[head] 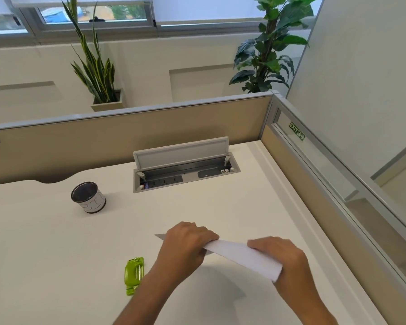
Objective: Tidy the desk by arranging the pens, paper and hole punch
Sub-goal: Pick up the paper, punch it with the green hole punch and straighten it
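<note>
Both hands are busy with the paper (242, 258), a white sheet or thin stack held up off the white desk (56, 266) and tilted so that mostly its edge and a narrow band of its face show. The left hand (188, 242) has its fingers curled over the upper-left end, closed on it; the right hand (279, 259) wraps the lower-right end, fingers folded around the edge with the tips hidden behind the paper. A grey sliver peeks out on the desk just behind the left hand, too little of it showing to name. The green hole punch (134, 275) lies flat on the desk just left of the left forearm, near the front edge and not aligned with anything in particular. Well back on the left stands a dark cylindrical pen holder (88, 197) with a white label (it looks empty from here, and no pens are visible anywhere). Behind it all, the desk's cable box (185, 170) stands with its lid propped open. My reading is that the paper step is under way, perhaps squaring or folding, while the hole punch still wants a proper place; the pens cannot be judged.
</note>
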A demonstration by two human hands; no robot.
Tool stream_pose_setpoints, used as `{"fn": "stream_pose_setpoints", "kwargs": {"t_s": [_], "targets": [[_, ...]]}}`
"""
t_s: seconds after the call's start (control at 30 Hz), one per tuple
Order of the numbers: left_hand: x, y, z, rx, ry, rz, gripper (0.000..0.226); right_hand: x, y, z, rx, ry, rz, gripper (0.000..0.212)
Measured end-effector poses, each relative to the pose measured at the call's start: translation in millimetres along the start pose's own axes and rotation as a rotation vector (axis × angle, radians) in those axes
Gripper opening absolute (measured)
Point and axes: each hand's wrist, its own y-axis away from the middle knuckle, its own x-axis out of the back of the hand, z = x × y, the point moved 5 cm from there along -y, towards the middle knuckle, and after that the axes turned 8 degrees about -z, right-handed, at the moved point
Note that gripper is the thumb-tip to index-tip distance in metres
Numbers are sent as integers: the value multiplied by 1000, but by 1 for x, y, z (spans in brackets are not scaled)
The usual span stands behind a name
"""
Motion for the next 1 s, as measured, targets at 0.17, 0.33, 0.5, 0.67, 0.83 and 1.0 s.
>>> {"fn": "stream_pose_setpoints", "kwargs": {"t_s": [0.17, 0.33, 0.5, 0.67, 0.83, 1.0], "targets": [[8, 13, -40, 185, 92, 63, 10, -8, 16, 42, -304, -455, -34, 45], [-6, 28, -81, 422, 874, 54, 21, -5, 33, 76, -575, -722, 62, 35], [-37, 31, -77, 451, 1136, 101, 27, -12, 34, 84, -614, -799, 153, 32], [-92, 44, -71, 670, 1125, 195, 18, -56, 46, 97, -709, -749, 33, 27], [-129, 64, -63, 766, 1062, 193, 18, -80, 68, 106, -763, -722, 10, 41], [-133, 71, -62, 815, 1045, 184, 29, -86, 83, 111, -902, -752, 91, 29]]}}
